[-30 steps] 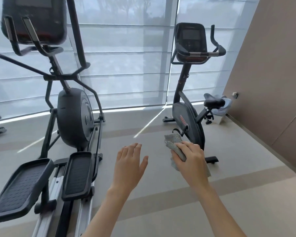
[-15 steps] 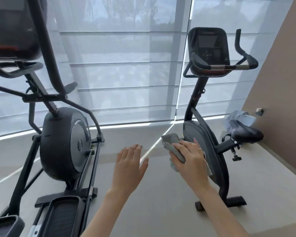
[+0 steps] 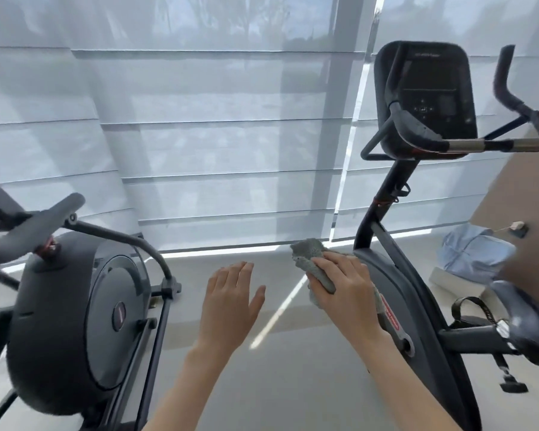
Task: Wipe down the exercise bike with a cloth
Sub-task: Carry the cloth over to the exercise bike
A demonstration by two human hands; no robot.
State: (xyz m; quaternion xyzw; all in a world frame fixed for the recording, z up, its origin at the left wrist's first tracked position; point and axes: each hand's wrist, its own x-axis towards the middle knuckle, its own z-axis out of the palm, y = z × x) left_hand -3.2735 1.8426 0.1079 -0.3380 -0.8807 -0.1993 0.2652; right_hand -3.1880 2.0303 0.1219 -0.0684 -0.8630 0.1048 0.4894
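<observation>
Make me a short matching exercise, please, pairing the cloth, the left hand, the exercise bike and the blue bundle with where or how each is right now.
Things:
1. cloth
2. left hand
3. exercise bike
4. blue bundle

Places or states:
A. lies low beside the brown wall
B. held in the right hand
C. open, holding nothing
D. stands upright at the right of the view

Pairs: 1-B, 2-C, 3-D, 4-A.
</observation>
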